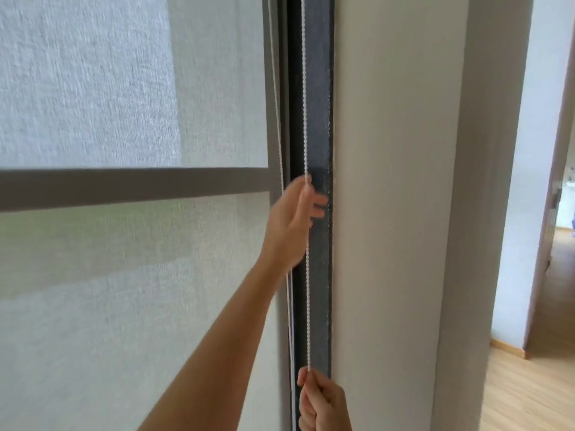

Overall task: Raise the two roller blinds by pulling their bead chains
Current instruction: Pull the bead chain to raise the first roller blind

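Head view, at the right edge of the window. The bead chain, white and thin, hung taut and nearly plumb in front of the dark window frame, close to the pale wall. A second, finer run of chain dropped just to its left, along the right edge of the roller blind; whether it was the return side of the same loop or the other blind's chain could not be told.

The left hand was raised and closed around the beaded run, thumb and forefinger pinched on it, the remaining fingers spread loosely toward the frame. The right hand, low at the bottom edge of the view, was clenched on the same run, which entered the top of the fist. The stretch between the two hands was straight.

The blind was down over the glass as far as the view went; its fabric was translucent, with a grey crossbar of the window showing through it.

Judgement on handling: the chain looked light and limp, with no stiffness of its own, so it would only carry a pull. The beads should give fingers purchase, though a small plastic chain may slip in a loose pinch or snap if jerked. Best held between thumb and forefinger high on one run and drawn straight down, hand over hand. The fabric looked light, so resistance should be modest.
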A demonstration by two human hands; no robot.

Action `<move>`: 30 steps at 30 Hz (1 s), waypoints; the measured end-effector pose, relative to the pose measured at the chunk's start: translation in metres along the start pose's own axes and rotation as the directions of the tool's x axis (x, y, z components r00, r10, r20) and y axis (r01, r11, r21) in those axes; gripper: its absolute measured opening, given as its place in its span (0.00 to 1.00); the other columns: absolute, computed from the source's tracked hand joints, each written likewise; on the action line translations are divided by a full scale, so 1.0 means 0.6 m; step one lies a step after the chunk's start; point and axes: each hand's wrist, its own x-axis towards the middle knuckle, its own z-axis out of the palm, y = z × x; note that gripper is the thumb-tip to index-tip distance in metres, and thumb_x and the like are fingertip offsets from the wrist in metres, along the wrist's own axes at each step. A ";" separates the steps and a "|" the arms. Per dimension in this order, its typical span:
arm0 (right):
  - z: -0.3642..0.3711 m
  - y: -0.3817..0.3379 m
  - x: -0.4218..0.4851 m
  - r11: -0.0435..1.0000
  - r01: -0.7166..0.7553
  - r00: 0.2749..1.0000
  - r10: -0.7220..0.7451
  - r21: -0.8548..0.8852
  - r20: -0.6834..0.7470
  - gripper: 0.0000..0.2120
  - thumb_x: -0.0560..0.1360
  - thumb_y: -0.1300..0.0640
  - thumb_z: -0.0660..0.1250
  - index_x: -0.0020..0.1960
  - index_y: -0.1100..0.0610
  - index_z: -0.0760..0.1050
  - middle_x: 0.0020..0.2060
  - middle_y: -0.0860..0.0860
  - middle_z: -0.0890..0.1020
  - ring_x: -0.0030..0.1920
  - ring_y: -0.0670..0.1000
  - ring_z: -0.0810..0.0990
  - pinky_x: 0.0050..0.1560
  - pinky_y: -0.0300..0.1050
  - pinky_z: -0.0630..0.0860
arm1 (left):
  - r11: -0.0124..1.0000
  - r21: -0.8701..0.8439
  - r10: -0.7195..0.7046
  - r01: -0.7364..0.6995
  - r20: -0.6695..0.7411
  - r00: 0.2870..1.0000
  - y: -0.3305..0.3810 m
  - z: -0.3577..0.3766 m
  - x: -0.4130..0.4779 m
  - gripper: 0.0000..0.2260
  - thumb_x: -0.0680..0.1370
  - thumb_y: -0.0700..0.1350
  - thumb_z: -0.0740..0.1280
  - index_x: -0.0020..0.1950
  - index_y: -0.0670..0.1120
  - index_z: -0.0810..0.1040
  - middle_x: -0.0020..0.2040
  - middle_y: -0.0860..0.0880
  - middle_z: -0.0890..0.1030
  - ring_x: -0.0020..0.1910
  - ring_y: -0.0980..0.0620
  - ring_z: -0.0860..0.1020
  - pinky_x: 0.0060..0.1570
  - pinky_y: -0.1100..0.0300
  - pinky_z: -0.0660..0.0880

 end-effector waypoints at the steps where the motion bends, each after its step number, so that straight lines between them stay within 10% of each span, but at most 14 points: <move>1: -0.009 0.016 -0.003 1.000 -0.004 1.000 0.004 -0.006 -0.017 0.11 0.79 0.67 0.57 0.38 0.68 0.71 0.18 0.51 0.61 0.17 0.43 0.55 0.18 0.31 0.53 | 0.999 -0.049 -0.005 0.004 -0.019 1.000 0.023 -0.001 0.029 0.09 0.83 0.49 0.53 0.59 0.54 0.71 0.46 0.46 0.82 0.39 0.52 0.81 0.41 0.56 0.79; 5: -0.044 0.063 -0.011 0.989 0.025 0.994 -0.041 -0.145 -0.104 0.14 0.75 0.67 0.65 0.32 0.69 0.74 0.16 0.53 0.67 0.16 0.45 0.63 0.19 0.30 0.60 | 0.971 -0.219 -0.122 0.096 -0.112 0.986 0.042 0.016 0.070 0.11 0.83 0.46 0.55 0.52 0.48 0.76 0.32 0.51 0.75 0.26 0.58 0.69 0.24 0.64 0.68; 8: -0.084 0.091 -0.004 0.913 -0.067 0.988 0.004 -0.402 -0.156 0.24 0.62 0.41 0.74 0.31 0.63 0.78 0.23 0.52 0.79 0.24 0.48 0.77 0.30 0.30 0.71 | 0.971 -0.232 -0.122 0.062 -0.253 0.960 0.010 0.027 0.041 0.13 0.82 0.40 0.55 0.44 0.48 0.77 0.28 0.53 0.67 0.26 0.58 0.63 0.26 0.65 0.60; 11: -0.103 0.059 0.007 0.732 -0.094 0.992 0.124 -0.675 -0.003 0.40 0.58 0.23 0.63 0.57 0.52 0.79 0.54 0.51 0.84 0.53 0.43 0.81 0.58 0.34 0.73 | 0.963 -0.269 -0.121 0.031 -0.323 0.939 0.000 0.022 0.035 0.14 0.82 0.38 0.55 0.42 0.47 0.76 0.28 0.54 0.66 0.26 0.59 0.62 0.27 0.65 0.59; 14: -0.058 -0.097 0.071 0.489 -0.017 0.961 0.249 -0.872 0.121 0.34 0.77 0.45 0.60 0.76 0.56 0.50 0.68 0.57 0.72 0.64 0.51 0.73 0.68 0.45 0.66 | 0.965 -0.261 -0.108 0.025 -0.306 0.946 0.005 0.021 0.037 0.14 0.82 0.39 0.55 0.41 0.47 0.76 0.25 0.58 0.65 0.24 0.59 0.61 0.25 0.66 0.58; 16: -0.010 -0.224 0.133 0.580 0.062 0.985 0.097 -0.812 0.145 0.29 0.79 0.60 0.60 0.75 0.59 0.51 0.61 0.55 0.75 0.58 0.52 0.77 0.57 0.39 0.73 | 0.967 -0.254 -0.108 0.027 -0.309 0.945 0.006 0.019 0.035 0.15 0.82 0.38 0.55 0.40 0.48 0.75 0.25 0.57 0.64 0.25 0.58 0.61 0.26 0.64 0.59; 19: 0.094 -0.407 0.168 0.759 0.265 0.964 -0.226 -0.595 0.142 0.12 0.79 0.56 0.59 0.60 0.57 0.73 0.45 0.50 0.80 0.44 0.49 0.80 0.47 0.44 0.77 | 0.972 -0.236 -0.097 0.020 -0.321 0.942 0.002 0.012 0.034 0.16 0.82 0.37 0.55 0.39 0.49 0.75 0.24 0.58 0.66 0.25 0.59 0.62 0.28 0.64 0.60; 22: 0.210 -0.543 0.175 0.671 0.551 0.813 -0.566 -0.497 0.137 0.08 0.76 0.55 0.60 0.47 0.57 0.77 0.40 0.55 0.79 0.41 0.52 0.78 0.46 0.49 0.77 | 0.972 -0.236 -0.090 0.014 -0.314 0.945 -0.001 0.013 0.035 0.17 0.81 0.36 0.55 0.38 0.50 0.75 0.23 0.58 0.66 0.25 0.59 0.62 0.28 0.64 0.60; 26: 0.325 -0.614 0.159 0.753 0.618 0.780 -0.550 -0.226 0.298 0.11 0.80 0.58 0.56 0.53 0.60 0.75 0.35 0.53 0.80 0.33 0.50 0.79 0.37 0.45 0.78 | 0.970 -0.244 -0.083 0.008 -0.300 0.950 0.011 0.024 0.028 0.15 0.81 0.36 0.55 0.39 0.48 0.75 0.26 0.55 0.65 0.26 0.57 0.61 0.27 0.63 0.60; 30: 0.334 -0.592 0.145 0.792 0.611 0.775 -0.596 -0.008 0.211 0.12 0.80 0.59 0.55 0.44 0.57 0.75 0.25 0.48 0.68 0.23 0.45 0.58 0.22 0.40 0.53 | 0.981 -0.192 -0.038 -0.018 -0.283 0.958 0.015 0.039 0.011 0.15 0.81 0.36 0.55 0.39 0.47 0.74 0.27 0.52 0.65 0.25 0.57 0.61 0.25 0.64 0.59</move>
